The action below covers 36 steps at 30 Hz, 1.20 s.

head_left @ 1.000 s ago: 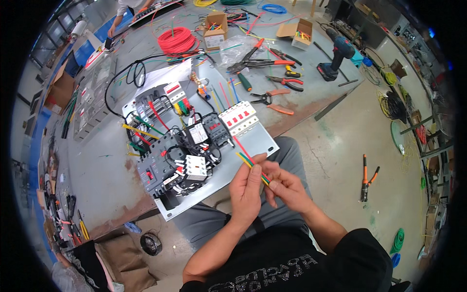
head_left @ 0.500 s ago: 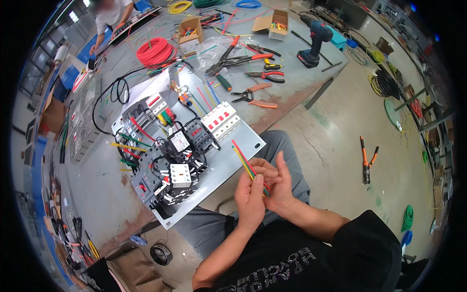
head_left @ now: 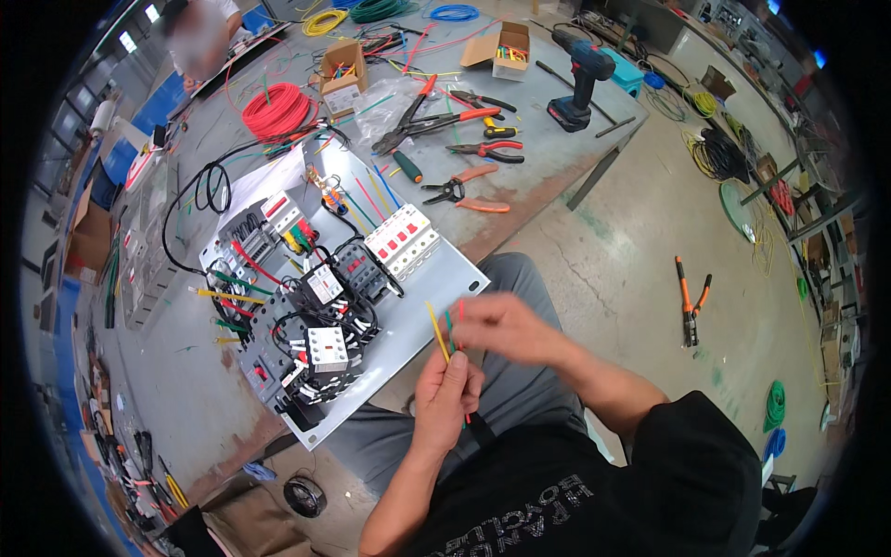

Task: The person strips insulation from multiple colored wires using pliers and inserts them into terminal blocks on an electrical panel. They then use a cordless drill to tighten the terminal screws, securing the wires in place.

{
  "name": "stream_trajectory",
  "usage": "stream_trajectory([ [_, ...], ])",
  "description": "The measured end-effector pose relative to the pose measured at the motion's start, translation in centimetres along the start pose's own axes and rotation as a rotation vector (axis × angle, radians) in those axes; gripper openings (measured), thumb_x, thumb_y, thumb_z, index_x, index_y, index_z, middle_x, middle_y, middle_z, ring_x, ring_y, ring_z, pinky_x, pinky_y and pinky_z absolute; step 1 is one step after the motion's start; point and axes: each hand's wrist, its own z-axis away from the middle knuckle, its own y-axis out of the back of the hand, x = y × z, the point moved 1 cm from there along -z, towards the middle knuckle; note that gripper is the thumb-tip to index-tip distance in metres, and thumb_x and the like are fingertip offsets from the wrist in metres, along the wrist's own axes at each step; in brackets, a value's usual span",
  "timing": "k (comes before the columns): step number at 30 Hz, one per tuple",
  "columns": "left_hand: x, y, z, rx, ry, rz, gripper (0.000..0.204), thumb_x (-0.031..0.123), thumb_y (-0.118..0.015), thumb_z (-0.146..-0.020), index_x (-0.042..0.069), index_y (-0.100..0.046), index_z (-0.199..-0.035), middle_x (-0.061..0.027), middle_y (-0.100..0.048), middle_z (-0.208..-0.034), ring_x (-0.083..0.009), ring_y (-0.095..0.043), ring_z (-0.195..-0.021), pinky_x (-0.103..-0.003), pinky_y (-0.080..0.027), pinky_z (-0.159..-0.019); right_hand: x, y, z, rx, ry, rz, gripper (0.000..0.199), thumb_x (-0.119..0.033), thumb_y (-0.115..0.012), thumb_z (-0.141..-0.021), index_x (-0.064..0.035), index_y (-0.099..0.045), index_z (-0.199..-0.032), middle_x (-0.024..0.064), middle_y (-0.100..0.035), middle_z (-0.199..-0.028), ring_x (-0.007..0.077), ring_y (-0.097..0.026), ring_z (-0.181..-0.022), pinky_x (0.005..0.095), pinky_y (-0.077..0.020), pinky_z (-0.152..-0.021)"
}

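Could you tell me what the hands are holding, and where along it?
The left hand grips short coloured wires at their lower ends; the blurred right hand pinches their upper ends.

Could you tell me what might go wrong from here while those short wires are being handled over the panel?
The left hand pinches the yellow, green and red wires only at their lower ends, so one could slip as the right hand pulls. The mounting panel overhangs the table edge above the lap; a bump might tip it.

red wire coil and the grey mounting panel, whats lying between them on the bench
In the head view, a white sheet of paper and a looped black cable lie between the red wire coil and the grey mounting panel.
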Motion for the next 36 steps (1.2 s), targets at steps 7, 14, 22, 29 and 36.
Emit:
stream_trajectory([
  [7,1.6,1.2,0.9,0.022,-0.048,0.112,0.027,0.024,-0.052,-0.11,0.008,-0.057,-0.131,-0.0041,-0.061,-0.081,-0.0047,-0.032,-0.052,-0.022,-0.027,-0.048,5.2,13.3,-13.6,0.201,0.373,1.271,0.075,-0.048,-0.086,-0.075,-0.0082,-0.065,-0.134,0.0178,-0.065,-0.133,0.0384,-0.064,-0.115,0.0473,-0.0527,-0.097],
  [14,3.1,2.0,2.2,0.089,-0.128,0.115,0.027,0.024,-0.052,-0.111,0.007,-0.057,-0.13,-0.0012,-0.054,-0.073,-0.0042,-0.033,-0.052,-0.021,-0.025,-0.047,3.5,13.5,-17.3,-0.191,-0.096,1.434,0.071,-0.057,-0.085,-0.067,-0.0026,-0.074,-0.113,0.0156,-0.071,-0.113,0.0338,-0.067,-0.104,0.0421,-0.0548,-0.088],
  [22,4.0,2.6,2.8,0.091,-0.146,0.16,0.018,0.019,-0.052,-0.11,0.007,-0.059,-0.122,0.0011,-0.05,-0.071,-0.0038,-0.034,-0.055,-0.022,-0.024,-0.048,1.5,13.3,-9.5,0.11,-0.293,-0.479,0.056,-0.032,-0.061,-0.09,0.0004,-0.056,-0.136,0.0176,-0.069,-0.114,0.0292,-0.071,-0.101,0.0468,-0.0575,-0.091],
  [29,3.8,2.3,3.8,0.065,-0.107,0.153,0.02,0.021,-0.055,-0.11,0.008,-0.057,-0.125,0.0002,-0.052,-0.071,-0.0035,-0.033,-0.054,-0.022,-0.023,-0.048,-1.6,0.5,2.2,-0.141,-0.354,-0.321,0.067,-0.007,-0.073,-0.091,0.0013,-0.046,-0.151,0.0097,-0.064,-0.125,0.0189,-0.065,-0.116,0.0358,-0.05,-0.103],
  [36,3.2,3.6,5.7,0.091,-0.146,0.195,0.017,0.014,-0.06,-0.106,0.003,-0.061,-0.119,-0.0026,-0.059,-0.082,-0.0052,-0.035,-0.056,-0.022,-0.022,-0.049,-3.6,-3.1,1.5,-0.305,0.088,0.372,0.068,-0.02,-0.078,-0.087,-0.0082,-0.054,-0.149,0.0138,-0.064,-0.117,0.0308,-0.065,-0.108,0.0405,-0.0524,-0.091],
])
